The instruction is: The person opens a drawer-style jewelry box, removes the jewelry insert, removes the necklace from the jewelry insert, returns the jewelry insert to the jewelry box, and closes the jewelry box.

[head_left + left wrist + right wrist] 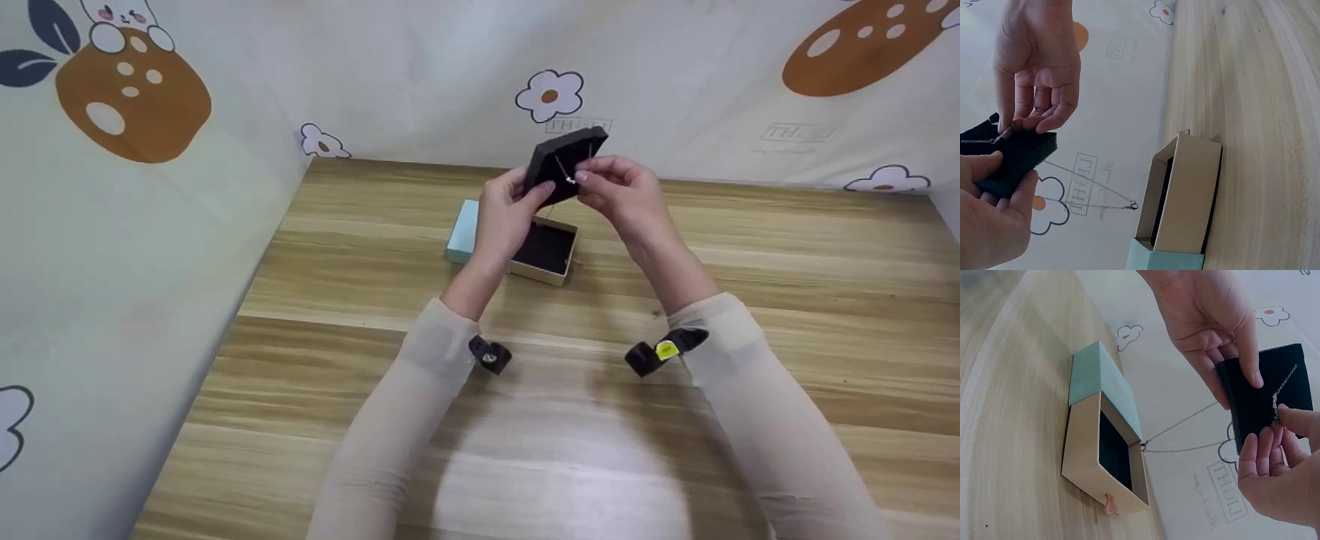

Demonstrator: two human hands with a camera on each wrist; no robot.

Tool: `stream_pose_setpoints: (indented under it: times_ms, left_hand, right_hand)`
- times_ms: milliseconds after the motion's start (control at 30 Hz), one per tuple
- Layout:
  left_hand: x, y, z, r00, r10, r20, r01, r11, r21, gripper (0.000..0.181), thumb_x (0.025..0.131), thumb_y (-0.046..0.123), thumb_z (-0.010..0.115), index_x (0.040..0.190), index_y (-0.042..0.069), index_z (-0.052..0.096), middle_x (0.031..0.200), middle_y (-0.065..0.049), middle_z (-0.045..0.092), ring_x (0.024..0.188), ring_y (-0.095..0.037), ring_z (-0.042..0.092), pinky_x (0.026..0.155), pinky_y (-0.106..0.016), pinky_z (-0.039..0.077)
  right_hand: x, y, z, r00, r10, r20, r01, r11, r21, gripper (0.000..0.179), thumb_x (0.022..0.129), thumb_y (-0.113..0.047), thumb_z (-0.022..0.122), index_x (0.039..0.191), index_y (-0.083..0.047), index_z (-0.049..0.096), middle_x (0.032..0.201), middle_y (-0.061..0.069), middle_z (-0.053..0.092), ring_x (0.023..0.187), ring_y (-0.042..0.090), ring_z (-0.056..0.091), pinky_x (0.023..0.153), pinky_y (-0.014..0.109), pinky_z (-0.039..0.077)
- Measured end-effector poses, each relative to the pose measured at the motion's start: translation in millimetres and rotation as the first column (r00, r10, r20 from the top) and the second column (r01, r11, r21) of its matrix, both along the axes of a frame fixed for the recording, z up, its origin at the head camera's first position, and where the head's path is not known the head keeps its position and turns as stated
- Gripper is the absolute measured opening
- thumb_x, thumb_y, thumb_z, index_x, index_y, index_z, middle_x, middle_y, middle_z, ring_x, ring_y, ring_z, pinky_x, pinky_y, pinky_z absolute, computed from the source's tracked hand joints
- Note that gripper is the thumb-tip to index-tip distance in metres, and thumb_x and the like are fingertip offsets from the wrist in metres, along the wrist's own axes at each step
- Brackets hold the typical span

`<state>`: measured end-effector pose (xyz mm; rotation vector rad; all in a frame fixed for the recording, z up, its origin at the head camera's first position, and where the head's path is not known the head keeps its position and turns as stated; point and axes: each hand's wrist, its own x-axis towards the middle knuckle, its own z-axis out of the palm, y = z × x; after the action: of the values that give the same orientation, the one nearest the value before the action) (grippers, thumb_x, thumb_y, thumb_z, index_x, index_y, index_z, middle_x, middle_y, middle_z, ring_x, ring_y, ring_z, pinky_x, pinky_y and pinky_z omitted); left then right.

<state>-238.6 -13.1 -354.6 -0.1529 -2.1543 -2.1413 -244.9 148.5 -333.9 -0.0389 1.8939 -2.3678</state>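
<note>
My left hand (504, 217) grips a black necklace pad (553, 161) by its edge, thumb on the front face, and holds it tilted above the table. The fingertips of my right hand (634, 196) pinch a silver necklace (1275, 403) near its pendant, against the pad's face. Behind the pad the chain (1089, 180) hangs in a long loop, its clasp (1133, 206) at the bottom. Below stands a cream drawer box (1081, 444) with a black lining, partly pulled from its light teal sleeve (463, 231). In the head view, my left hand and wrist hide part of the box.
The box rests on a wood-grain table (345, 277). A pale cloth (420, 90) printed with flowers and fruit rises along the table's back and left edges. A small pink ribbon tab (1110, 503) sticks out of the drawer's front.
</note>
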Motion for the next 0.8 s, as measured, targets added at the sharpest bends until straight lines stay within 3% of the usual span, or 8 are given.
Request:
stream_pose_setpoints:
  times_ms: [233, 433, 600, 800]
  left_hand:
    - [-0.9, -0.4, -2.2, 1.0, 0.015, 0.027, -0.017, 0.997, 0.072, 0.027, 0.094, 0.005, 0.066, 0.119, -0.005, 0.067, 0.115, -0.022, 0.072, 0.095, -0.013, 0.069, 0.083, -0.024, 0.057]
    - [0.1, 1.5, -2.1, 0.999, -0.023, 0.023, 0.021, 0.995, 0.096, 0.034, 0.092, 0.005, 0.067, 0.125, -0.003, 0.062, 0.117, -0.02, 0.07, 0.097, -0.011, 0.065, 0.086, -0.022, 0.054]
    - [2.1, 1.9, -1.8, 0.999, -0.038, 0.029, 0.036, 0.998, 0.054, 0.035, 0.093, 0.007, 0.066, 0.125, -0.001, 0.056, 0.116, -0.016, 0.066, 0.098, -0.012, 0.061, 0.085, -0.021, 0.052]
    - [2.1, 2.5, -3.5, 0.999, -0.032, 0.023, 0.032, 0.999, 0.025, 0.032, 0.096, 0.007, 0.062, 0.125, -0.003, 0.057, 0.12, -0.019, 0.067, 0.102, -0.015, 0.063, 0.09, -0.023, 0.052]
  right_hand:
    - [0.4, -0.1, -1.3, 0.999, 0.032, 0.012, -0.031, 0.998, -0.054, 0.011, 0.094, 0.001, 0.064, 0.091, -0.01, 0.067, 0.084, -0.003, 0.073, 0.08, 0.009, 0.07, 0.075, 0.021, 0.058]
    - [0.8, -2.2, -2.8, 0.998, 0.059, -0.012, -0.06, 0.996, -0.067, 0.017, 0.093, 0.005, 0.062, 0.091, -0.01, 0.069, 0.083, -0.002, 0.074, 0.077, 0.008, 0.07, 0.075, 0.021, 0.058]
    - [1.6, -3.5, -3.8, 0.996, 0.079, -0.028, -0.081, 0.994, -0.072, 0.02, 0.093, 0.007, 0.06, 0.089, -0.01, 0.07, 0.083, -0.001, 0.073, 0.077, 0.008, 0.069, 0.077, 0.021, 0.059]
    - [2.9, -2.4, -6.1, 0.996, 0.081, -0.025, -0.082, 0.995, -0.051, 0.022, 0.093, 0.006, 0.061, 0.089, -0.012, 0.072, 0.083, -0.003, 0.074, 0.077, 0.008, 0.069, 0.076, 0.021, 0.058]
